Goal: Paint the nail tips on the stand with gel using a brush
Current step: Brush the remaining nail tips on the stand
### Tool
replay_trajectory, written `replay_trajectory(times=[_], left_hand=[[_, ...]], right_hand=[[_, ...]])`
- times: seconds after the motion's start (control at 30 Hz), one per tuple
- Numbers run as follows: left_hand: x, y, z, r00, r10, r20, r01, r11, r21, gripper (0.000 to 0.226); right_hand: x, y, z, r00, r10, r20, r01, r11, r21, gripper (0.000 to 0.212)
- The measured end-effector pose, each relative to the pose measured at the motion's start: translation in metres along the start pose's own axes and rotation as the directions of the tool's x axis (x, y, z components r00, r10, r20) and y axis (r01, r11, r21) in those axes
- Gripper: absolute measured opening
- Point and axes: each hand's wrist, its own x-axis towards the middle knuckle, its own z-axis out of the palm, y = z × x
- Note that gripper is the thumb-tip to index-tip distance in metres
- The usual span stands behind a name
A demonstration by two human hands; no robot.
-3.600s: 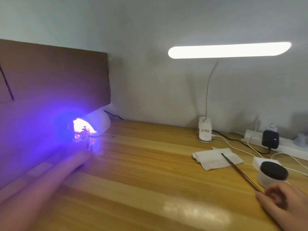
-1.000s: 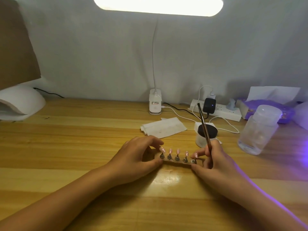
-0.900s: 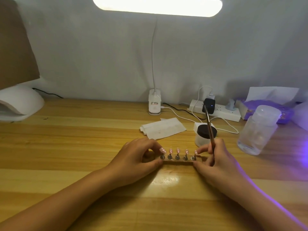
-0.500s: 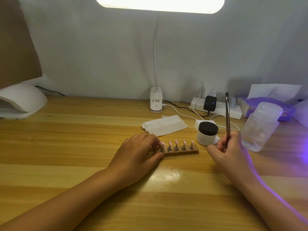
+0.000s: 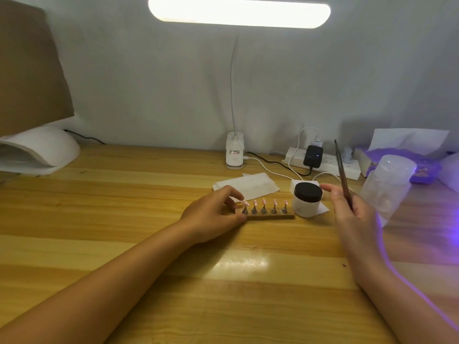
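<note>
Home nail desk: curing lamp, power strip

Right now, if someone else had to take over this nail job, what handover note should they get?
Left hand: grips the left end of the stand, steadying it on the table.
Right hand: holds the brush upright, fingers reaching toward the gel jar.
Stand: five pink nail tips in a row, just left of the jar.
Jar: black lid on.
Done: cannot tell how much gel is on the tips.
Left: open the jar, load the brush, paint each tip.
</note>
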Motion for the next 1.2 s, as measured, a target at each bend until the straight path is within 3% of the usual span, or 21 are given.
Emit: replay_trajectory(times=[0.13,0.23,0.37,0.53,0.7,0.77,0.87,0.97,1.13,1.2], left_hand=[[-0.003,0.0,0.009,0.993,0.029,-0.118,-0.022,0.998,0.06,0.034],[-0.007,0.0,0.015,0.98,0.068,-0.186,-0.046,0.992,0.117,0.033],[-0.008,0.002,0.015,0.972,0.081,-0.222,-0.05,0.988,0.143,0.035],[-0.01,0.002,0.016,0.95,0.114,-0.29,-0.05,0.975,0.218,0.035],[-0.008,0.002,0.016,0.938,0.142,-0.316,-0.069,0.97,0.232,0.041],[-0.01,0.006,0.014,0.894,0.214,-0.394,-0.137,0.967,0.216,0.045],[-0.015,0.016,0.014,0.732,0.44,-0.521,-0.35,0.898,0.266,0.047],[-0.019,0.025,0.024,0.728,0.56,-0.397,-0.463,0.827,0.319,0.063],[-0.018,0.026,0.022,0.786,0.509,-0.351,-0.473,0.861,0.188,0.063],[-0.017,0.023,0.023,0.8,0.495,-0.339,-0.464,0.869,0.173,0.06]], right_hand=[[0.001,0.001,0.0,0.996,0.016,0.085,-0.016,1.0,0.006,0.028],[0.003,0.002,0.002,0.996,0.003,0.093,0.002,0.998,-0.056,0.011],[0.009,0.005,0.006,0.995,0.02,0.099,-0.004,0.987,-0.16,0.041],[0.014,0.008,0.011,0.998,0.04,0.047,-0.028,0.969,-0.245,0.047],[0.01,0.008,0.008,0.999,0.046,-0.019,-0.049,0.989,-0.139,0.057],[0.008,0.001,0.007,0.998,0.034,-0.058,-0.039,0.996,-0.08,0.061],[0.0,-0.014,0.01,0.997,-0.03,-0.072,0.031,1.0,0.006,0.057],[-0.017,-0.027,0.026,0.994,-0.085,0.075,0.075,0.989,0.129,0.056],[-0.028,-0.029,0.044,0.971,-0.107,0.214,0.076,0.986,0.148,0.04],[-0.026,-0.027,0.042,0.966,-0.1,0.239,0.067,0.988,0.14,0.047]])
